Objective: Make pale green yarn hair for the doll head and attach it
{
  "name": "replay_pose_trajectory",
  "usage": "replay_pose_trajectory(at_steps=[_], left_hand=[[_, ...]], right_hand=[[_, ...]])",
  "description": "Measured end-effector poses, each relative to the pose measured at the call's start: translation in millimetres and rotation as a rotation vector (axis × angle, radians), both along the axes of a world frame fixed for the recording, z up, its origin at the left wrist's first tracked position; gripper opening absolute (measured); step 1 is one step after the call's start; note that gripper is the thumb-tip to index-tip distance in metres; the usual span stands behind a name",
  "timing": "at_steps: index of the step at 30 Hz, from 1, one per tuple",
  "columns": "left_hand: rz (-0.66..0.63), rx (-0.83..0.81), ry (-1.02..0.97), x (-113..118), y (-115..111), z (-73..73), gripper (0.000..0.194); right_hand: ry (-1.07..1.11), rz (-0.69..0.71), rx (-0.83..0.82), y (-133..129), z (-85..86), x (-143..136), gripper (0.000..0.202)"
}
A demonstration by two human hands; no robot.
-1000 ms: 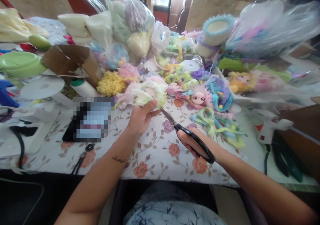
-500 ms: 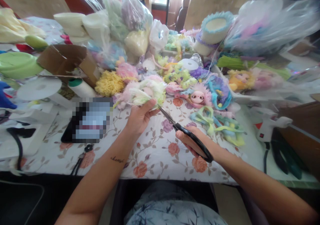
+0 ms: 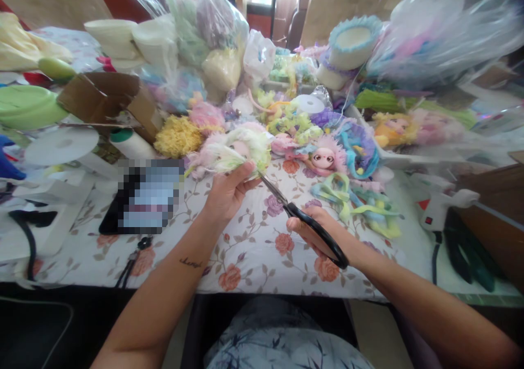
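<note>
Floral tablecloth (image 3: 254, 249), left hand (image 3: 229, 191) pinching pale-haired doll (image 3: 240, 149) just beyond it, right hand (image 3: 328, 224) gripping scissors (image 3: 293, 209)

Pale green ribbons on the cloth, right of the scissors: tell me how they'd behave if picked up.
The pale green ribbons would probably be floppy, since they lie in loose curls. They look thin, so they're likely light. Strips overlap, so lifting one may drag others along.

Pale-haired doll (image 3: 242, 149), face partly covered; black-handled scissors (image 3: 295, 210) slanted, tips at its lower edge.
</note>
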State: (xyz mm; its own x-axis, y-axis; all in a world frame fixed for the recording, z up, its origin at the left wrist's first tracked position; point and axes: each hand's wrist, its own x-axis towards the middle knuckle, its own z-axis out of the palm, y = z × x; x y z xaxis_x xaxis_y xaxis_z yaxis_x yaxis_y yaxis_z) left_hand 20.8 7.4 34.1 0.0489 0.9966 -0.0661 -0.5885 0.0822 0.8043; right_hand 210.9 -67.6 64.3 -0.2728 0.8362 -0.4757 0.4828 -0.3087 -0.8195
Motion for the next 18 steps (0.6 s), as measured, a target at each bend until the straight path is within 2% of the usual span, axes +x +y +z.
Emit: replay_pose_trajectory(at_steps=[9,18], left_hand=[[-0.003,-0.002,-0.024,0.1,-0.8,2.1,0.035],[-0.013,0.013,-0.03,0.1,-0.5,2.1,0.034]], right_hand=[[0.094,0.069,0.052,1.8,-6.8,7.4,0.048],[0.034,0.071,0.017,2.1,-4.5,8.1,0.053]])
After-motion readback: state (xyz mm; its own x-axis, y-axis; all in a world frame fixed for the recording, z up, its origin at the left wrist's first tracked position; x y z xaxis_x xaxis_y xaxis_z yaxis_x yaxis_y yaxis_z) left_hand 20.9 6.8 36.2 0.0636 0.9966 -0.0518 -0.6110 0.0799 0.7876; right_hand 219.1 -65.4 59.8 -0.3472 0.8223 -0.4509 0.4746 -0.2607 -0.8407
